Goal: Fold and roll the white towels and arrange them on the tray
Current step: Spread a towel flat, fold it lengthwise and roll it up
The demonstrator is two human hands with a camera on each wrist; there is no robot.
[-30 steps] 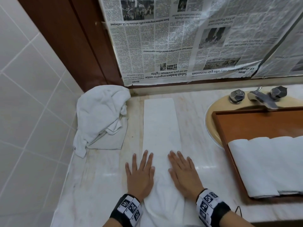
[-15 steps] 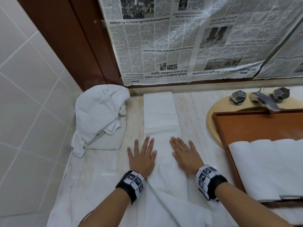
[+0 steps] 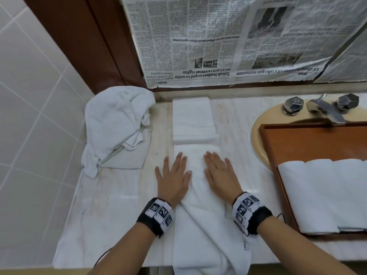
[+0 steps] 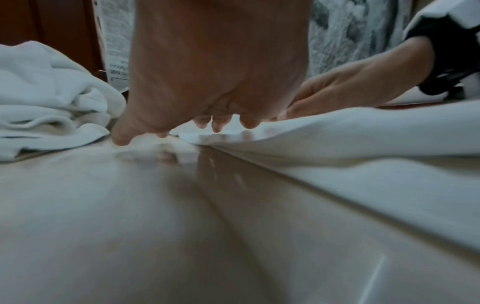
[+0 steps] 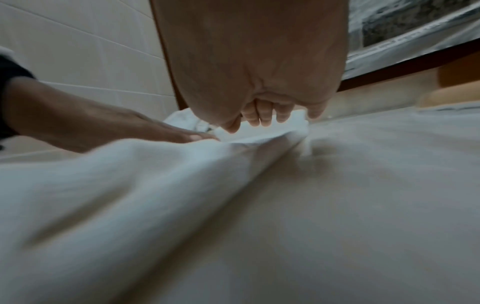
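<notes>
A long white towel (image 3: 193, 124), folded into a narrow strip, lies down the middle of the marble counter and hangs over its front edge. My left hand (image 3: 173, 175) lies flat on the strip's left edge, fingers straight and spread. Flat on the right half is my right hand (image 3: 219, 174). In the left wrist view the left hand (image 4: 207, 107) presses the towel (image 4: 363, 139) edge; in the right wrist view the right hand's fingers (image 5: 265, 115) rest on the cloth (image 5: 130, 174). Rolled white towels (image 3: 325, 193) lie in the wooden tray (image 3: 309, 141) at right.
A crumpled white towel (image 3: 117, 126) is heaped against the tiled wall at back left. The tray sits over a beige sink (image 3: 258, 135) with a metal tap (image 3: 325, 112). Newspaper (image 3: 228, 40) covers the mirror behind the counter.
Both hands have slid away from me along the strip, staying flat. The towel has shifted toward the back wall, and a cross crease now shows ahead of the fingers.
</notes>
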